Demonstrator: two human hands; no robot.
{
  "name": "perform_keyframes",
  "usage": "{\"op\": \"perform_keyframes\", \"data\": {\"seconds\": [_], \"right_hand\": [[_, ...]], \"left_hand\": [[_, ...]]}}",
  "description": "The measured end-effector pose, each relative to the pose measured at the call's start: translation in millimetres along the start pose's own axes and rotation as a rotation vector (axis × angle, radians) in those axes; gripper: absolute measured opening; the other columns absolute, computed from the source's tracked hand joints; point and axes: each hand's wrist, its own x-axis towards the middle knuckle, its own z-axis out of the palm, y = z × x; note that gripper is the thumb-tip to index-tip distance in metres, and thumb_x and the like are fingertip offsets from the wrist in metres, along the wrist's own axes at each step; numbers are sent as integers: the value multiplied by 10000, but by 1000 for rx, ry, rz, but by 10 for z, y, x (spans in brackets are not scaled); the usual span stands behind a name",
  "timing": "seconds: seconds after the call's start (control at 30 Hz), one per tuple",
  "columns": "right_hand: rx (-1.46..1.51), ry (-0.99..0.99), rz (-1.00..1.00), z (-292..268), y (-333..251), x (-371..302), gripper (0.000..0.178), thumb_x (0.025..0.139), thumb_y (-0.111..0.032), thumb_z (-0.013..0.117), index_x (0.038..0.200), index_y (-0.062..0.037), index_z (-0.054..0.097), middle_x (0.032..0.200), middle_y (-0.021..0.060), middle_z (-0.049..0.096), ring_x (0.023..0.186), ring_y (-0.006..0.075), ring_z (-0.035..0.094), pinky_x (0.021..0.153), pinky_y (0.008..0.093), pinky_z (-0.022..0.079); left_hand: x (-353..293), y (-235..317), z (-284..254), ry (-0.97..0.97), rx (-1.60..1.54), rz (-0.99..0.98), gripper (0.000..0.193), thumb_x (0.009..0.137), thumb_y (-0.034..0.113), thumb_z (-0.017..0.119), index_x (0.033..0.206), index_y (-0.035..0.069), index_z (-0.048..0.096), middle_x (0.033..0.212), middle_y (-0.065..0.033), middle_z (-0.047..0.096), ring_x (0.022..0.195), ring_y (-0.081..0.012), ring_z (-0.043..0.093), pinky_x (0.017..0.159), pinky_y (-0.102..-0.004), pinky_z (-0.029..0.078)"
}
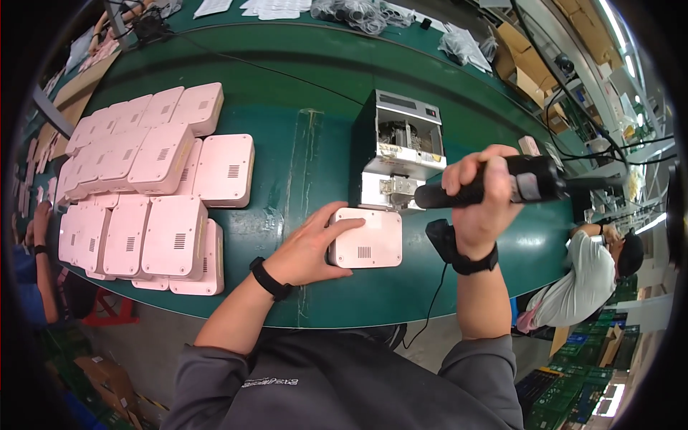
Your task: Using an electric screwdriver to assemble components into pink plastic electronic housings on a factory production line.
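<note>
My left hand (pixel 312 247) holds a pale pink plastic case (pixel 380 249) by its left side, its fingers spread over the top edge and near corner. The case lies on the green bench mat, with corner screw holes and a slotted vent facing up. In my right hand (pixel 484 192), closed around its body, is a black electric screwdriver (pixel 462 193). The screwdriver lies nearly level, its front end pointing left at the outlet of a metal screw feeder (pixel 401 136). Whether its tip touches the feeder is hard to make out.
Stacks of similar pink cases (pixel 161 161) fill the left of the bench. A black cable (pixel 272 68) crosses the mat behind. Bagged coils (pixel 358 14) and open cardboard boxes (pixel 522 61) are at the back. Other people sit at left and right, one in a light shirt (pixel 584 276).
</note>
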Motion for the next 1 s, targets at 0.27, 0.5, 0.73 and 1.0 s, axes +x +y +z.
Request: {"op": "perform_keyframes", "data": {"seconds": [0.27,0.5,0.73,1.0], "right_hand": [[91,-53,175,-49,-60,-419,214,957,-265,502,1001,-61,459,658,67,487,498,169,471,544,340,439],[134,-130,135,50,-313,-836,266,942,-308,526,1012,-70,430,683,72,502,499,162,469,541,338,437],[130,-170,174,35,-147,-928,304,920,-312,580,1002,-69,417,683,73,505,510,163,477,537,330,436],[177,-201,168,27,-89,-1052,356,895,-322,640,992,-67,411,688,71,507,514,164,477,538,328,438]], "left_hand": [[-82,-72,28,2,13,-10,801,619,201,858,1342,185,514,1384,-147,407,1259,-352,471,1027,-416,445],[-148,-121,57,2,51,15,808,631,233,868,1359,203,519,1413,-151,400,1246,-347,496,1010,-412,465],[-122,-75,65,11,16,-3,822,597,195,867,1344,182,523,1365,-149,421,1243,-360,482,1019,-423,451],[-84,-89,102,15,44,21,838,591,185,869,1356,195,528,1341,-148,439,1220,-366,496,1008,-428,460]]}}
